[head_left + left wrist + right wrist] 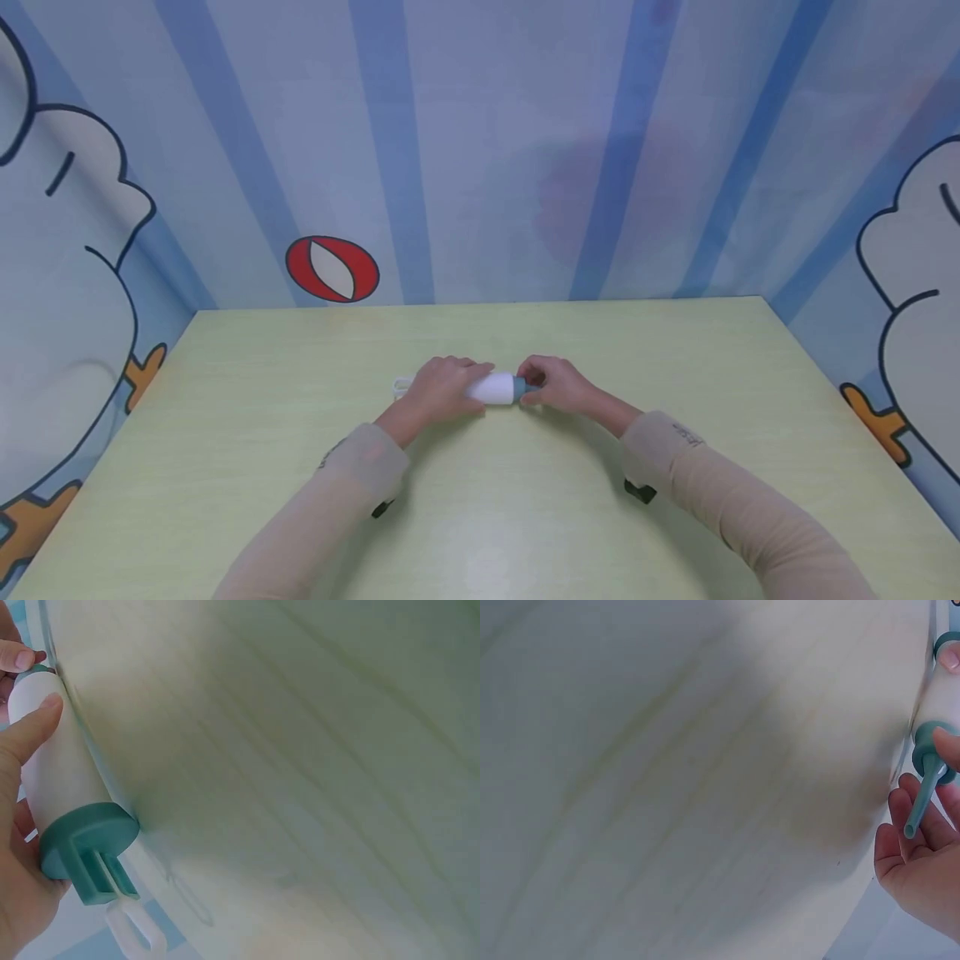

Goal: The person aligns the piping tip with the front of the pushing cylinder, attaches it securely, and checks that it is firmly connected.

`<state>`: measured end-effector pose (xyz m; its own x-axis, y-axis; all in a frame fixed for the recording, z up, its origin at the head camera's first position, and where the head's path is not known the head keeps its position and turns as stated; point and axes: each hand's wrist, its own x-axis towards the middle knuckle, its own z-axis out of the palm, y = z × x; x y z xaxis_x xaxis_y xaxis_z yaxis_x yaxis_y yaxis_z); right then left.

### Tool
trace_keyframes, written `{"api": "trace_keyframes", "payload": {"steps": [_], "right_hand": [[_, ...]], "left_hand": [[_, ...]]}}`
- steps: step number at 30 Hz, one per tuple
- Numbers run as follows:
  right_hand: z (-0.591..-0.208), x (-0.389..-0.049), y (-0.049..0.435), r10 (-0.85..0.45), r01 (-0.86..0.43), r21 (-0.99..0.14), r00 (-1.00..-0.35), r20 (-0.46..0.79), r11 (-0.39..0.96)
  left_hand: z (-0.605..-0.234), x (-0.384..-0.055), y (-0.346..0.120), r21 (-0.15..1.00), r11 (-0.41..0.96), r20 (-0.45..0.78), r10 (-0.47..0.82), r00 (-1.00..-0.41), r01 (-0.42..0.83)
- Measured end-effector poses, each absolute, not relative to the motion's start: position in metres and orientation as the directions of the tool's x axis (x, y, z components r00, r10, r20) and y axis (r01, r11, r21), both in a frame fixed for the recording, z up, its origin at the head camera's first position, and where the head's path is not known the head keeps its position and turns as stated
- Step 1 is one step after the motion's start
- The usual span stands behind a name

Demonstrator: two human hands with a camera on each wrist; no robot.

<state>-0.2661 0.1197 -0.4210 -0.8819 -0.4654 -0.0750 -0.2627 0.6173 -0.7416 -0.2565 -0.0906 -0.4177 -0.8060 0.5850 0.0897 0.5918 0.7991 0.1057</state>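
Observation:
A white cylinder (492, 389) with teal ends lies lengthwise between both hands, low over the table. My left hand (442, 390) grips its body, thumb along the side in the left wrist view. Beyond that hand, the teal end piece (90, 834) has a slotted bracket with a white loop (136, 931) hanging from it. My right hand (561, 386) pinches the opposite teal collar (924, 742) with thumb and fingers. From this collar a thin teal spout (922, 801) sticks out over the curled fingers. Part of the cylinder is hidden under the left hand.
The pale yellow table (480, 500) stretches out around both arms. Behind it stands a blue striped backdrop (487, 150) with a printed red-and-white ball (366, 271). Printed side panels with cartoon figures border the table on left and right.

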Motion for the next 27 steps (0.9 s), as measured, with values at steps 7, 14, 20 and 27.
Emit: {"api": "trace_keyframes", "payload": {"steps": [7,14,20,27], "right_hand": [[-0.421,-0.265,0.124,-0.471,-0.279,-0.724,-0.879,-0.072,0.632],[-0.420,-0.264,0.132,-0.461,-0.272,-0.713,-0.884,-0.080,0.646],[-0.421,-0.263,0.140,-0.449,-0.273,-0.709,-0.891,-0.070,0.651],[-0.422,-0.262,0.147,-0.452,-0.278,-0.718,-0.890,-0.057,0.638]], "left_hand": [[-0.417,-0.253,-0.096,0.144,0.808,0.104,0.562,-0.821,0.571],[-0.417,-0.248,-0.102,0.157,0.821,0.113,0.537,-0.836,0.549],[-0.416,-0.244,-0.109,0.177,0.818,0.129,0.532,-0.837,0.548],[-0.417,-0.242,-0.115,0.198,0.810,0.117,0.540,-0.833,0.553]]}}
